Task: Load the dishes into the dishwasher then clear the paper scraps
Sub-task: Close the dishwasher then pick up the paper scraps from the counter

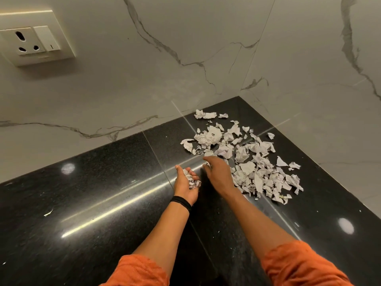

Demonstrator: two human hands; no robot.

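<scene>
Torn white paper scraps [247,162] lie heaped in the far right corner of the glossy black stone counter [103,182]. The left hand [186,186] is palm up, its fingers curled round a handful. The right hand [218,172] is palm down at the heap's edge, fingers bent; whether they pinch anything, I cannot tell.

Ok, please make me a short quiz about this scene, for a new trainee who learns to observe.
1. True or false: the left hand carries crumpled scraps in its cupped palm.
2. Where does the pile of paper scraps lie? A) under the wall socket; B) near the corner of the black counter; C) inside a bin.
3. Fill in: the black wristband sits on the ___ wrist.

Key: 1 true; 2 B; 3 left.
</scene>
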